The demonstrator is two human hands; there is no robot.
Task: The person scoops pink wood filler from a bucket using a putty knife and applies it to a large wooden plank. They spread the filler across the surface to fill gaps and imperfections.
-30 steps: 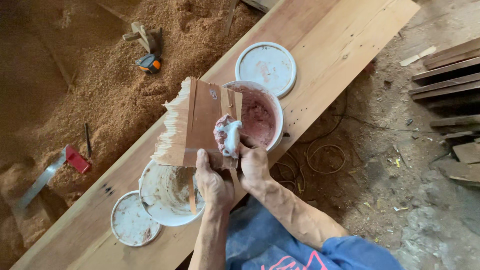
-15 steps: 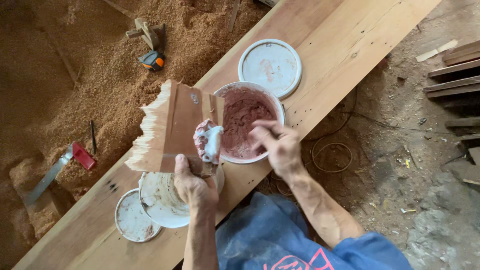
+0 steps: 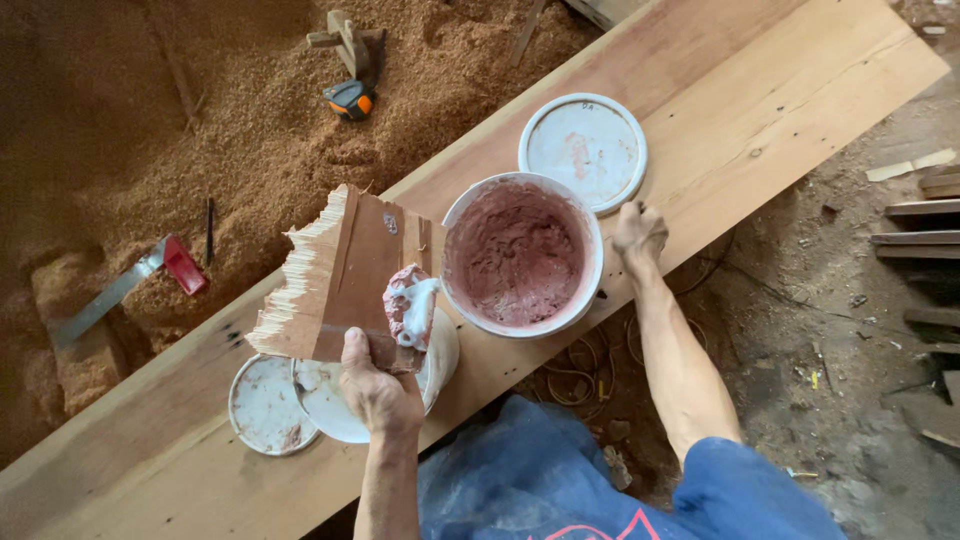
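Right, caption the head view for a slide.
Left hand holds a splintered board bearing putty; right hand rests beside the bucket.

soft, even daylight falls on the plank point(image 3: 700, 110), brightest toward the upper right; the sawdust point(image 3: 120, 120) at left sinks into dim shadow. no glare, focus sharp, slight wide-angle stretching at the edges.

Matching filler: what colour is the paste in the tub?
Reddish pink paste, head view.

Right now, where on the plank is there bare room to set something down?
Bare wood lies on the plank beyond the upper lid, and at its near end left of the lower lid. Crowded between: filler bucket, wood piece, both hands.
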